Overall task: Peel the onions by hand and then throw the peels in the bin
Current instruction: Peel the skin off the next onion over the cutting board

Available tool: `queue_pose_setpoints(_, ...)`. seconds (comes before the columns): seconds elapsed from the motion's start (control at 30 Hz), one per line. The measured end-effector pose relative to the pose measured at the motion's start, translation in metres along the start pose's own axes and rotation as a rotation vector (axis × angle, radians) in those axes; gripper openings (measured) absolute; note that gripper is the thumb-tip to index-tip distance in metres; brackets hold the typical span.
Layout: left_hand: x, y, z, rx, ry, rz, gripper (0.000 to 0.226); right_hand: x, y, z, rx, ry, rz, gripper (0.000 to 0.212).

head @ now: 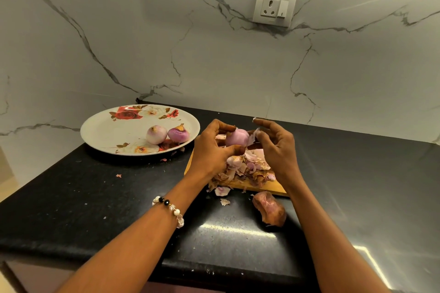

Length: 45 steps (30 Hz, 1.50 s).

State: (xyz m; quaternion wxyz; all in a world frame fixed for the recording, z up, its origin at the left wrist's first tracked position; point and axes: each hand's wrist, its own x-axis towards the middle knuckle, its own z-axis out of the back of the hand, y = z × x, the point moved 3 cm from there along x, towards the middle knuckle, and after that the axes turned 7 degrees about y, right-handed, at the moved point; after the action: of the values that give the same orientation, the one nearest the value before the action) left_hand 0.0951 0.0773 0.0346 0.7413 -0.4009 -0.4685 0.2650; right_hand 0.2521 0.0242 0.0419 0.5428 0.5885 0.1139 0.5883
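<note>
Centre frame, I see the pale purple, nearly bare onion held above the wooden chopping board, the left hand curling its grip around it while the right hand pinches a papery flap of skin away from its side. Beneath lies a heap of brown and pink peels; more scraps and one large brown peel sit on the black counter. Left of centre, two peeled onions rest on a white floral plate. By my judgement, peeling is nearly finished; binning has not begun, and no bin is in view.
</note>
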Motion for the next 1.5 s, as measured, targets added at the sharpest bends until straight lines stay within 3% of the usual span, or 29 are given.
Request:
queue_pose_setpoints(0.2, 0.001, 0.001, 0.005, -0.024, -0.075, 0.023, 0.050, -0.003, 0.005, -0.004, -0.020, 0.061, 0.048, 0.046)
queue_pose_setpoints(0.37, 0.002, 0.001, 0.003, -0.046, -0.031, 0.052, 0.048, -0.002, 0.000, 0.000, 0.088, 0.078, 0.022, 0.038)
queue_pose_setpoints(0.5, 0.001, 0.001, -0.001, -0.049, 0.017, 0.064, 0.048, 0.000, -0.004, -0.004, 0.031, 0.076, 0.013, 0.031)
queue_pose_setpoints(0.7, 0.002, 0.002, 0.011, -0.149, -0.066, 0.073, 0.048, 0.002, -0.013, 0.013, 0.083, -0.104, -0.093, 0.023)
queue_pose_setpoints(0.97, 0.006, 0.007, 0.007, -0.127, -0.039, 0.053, 0.057, 0.001, -0.011, -0.004, -0.345, 0.075, 0.053, 0.018)
queue_pose_setpoints(1.17, 0.005, 0.007, 0.001, -0.031, 0.069, 0.022, 0.057, -0.003, 0.004, -0.006, -0.139, 0.154, 0.116, 0.030)
queue_pose_setpoints(1.5, 0.002, 0.009, -0.002, 0.096, 0.158, -0.018, 0.057, -0.006, 0.010, -0.006, -0.301, 0.161, 0.201, 0.035)
